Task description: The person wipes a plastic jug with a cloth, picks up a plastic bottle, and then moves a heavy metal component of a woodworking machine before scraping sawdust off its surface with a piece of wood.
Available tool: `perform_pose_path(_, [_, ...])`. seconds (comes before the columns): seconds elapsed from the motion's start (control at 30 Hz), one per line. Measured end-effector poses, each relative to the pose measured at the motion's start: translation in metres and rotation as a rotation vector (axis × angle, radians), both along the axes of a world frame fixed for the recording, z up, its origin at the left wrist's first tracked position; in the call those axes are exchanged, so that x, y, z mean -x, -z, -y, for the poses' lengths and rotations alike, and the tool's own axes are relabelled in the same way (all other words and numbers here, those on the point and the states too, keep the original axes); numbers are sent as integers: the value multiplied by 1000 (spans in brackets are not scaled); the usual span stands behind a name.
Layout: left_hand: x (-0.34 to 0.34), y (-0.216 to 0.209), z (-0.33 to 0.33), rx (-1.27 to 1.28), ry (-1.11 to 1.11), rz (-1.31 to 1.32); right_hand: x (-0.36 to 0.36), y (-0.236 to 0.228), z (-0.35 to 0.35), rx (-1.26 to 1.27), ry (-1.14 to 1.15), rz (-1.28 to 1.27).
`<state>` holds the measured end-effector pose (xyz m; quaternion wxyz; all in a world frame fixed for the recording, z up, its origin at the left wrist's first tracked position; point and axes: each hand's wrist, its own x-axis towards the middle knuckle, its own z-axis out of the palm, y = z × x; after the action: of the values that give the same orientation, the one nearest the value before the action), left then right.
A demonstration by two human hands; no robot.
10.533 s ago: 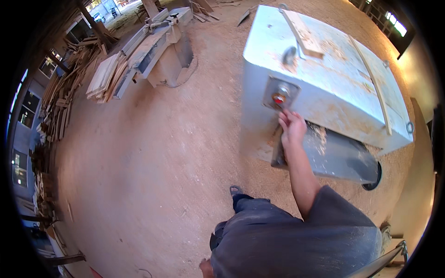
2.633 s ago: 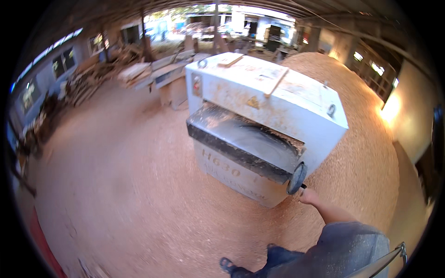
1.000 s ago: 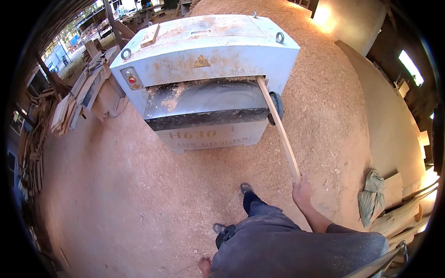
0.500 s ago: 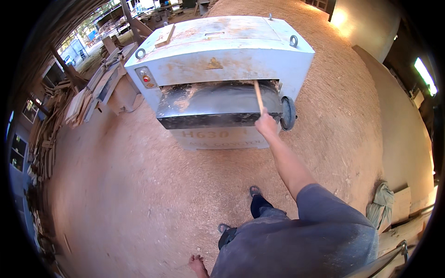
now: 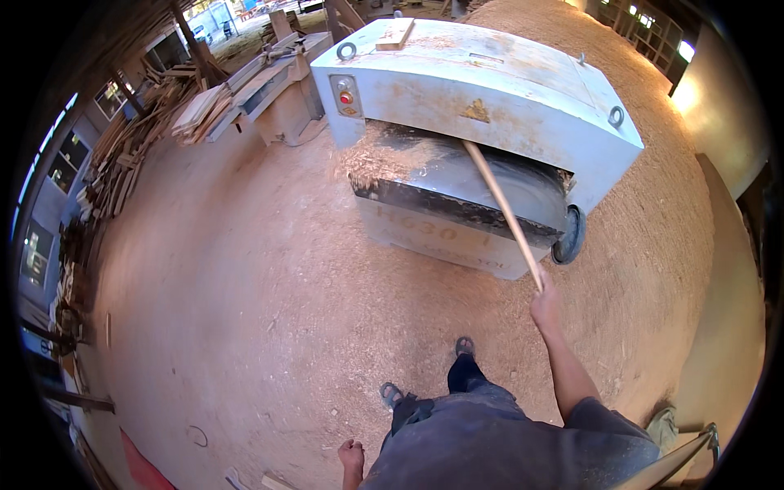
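My right hand, arm stretched forward, is closed around the near end of a long wooden stick. The stick slants up and left over the front edge of the dark metal bed of a white thickness planer; its far end reaches the opening under the hood. Pale wood shavings are heaped on the bed's left end, some spilling over the edge. Low beside my body hangs my left hand, its fingers curled, nothing visible in them.
A black handwheel juts from the planer's right side. A small board lies on its hood, above a panel with a red button. Stacked planks and a wooden workbench stand left. Sawdust covers the floor.
The stick's tip has moved left across the bed, and more of the stick shows. Shavings have gathered at the bed's left end. The planer appears farther right as the view turned.
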<state>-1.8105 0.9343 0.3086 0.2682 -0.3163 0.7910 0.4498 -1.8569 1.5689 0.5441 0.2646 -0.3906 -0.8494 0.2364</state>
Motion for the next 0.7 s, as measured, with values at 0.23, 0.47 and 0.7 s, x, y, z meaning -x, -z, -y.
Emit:
perform_pose_path(0.23, [-19,-20,-10,4,-179,-138,48,-16,-77,-159,158,328])
perform_pose_path(0.47, [-48,-8,-13,21,-175,-200,219,-33,-62,-38,-27,447])
perform_pose_path(0.7, [-48,-15,-31,19,-102,-164,295,-25,-17,-55,-282,436])
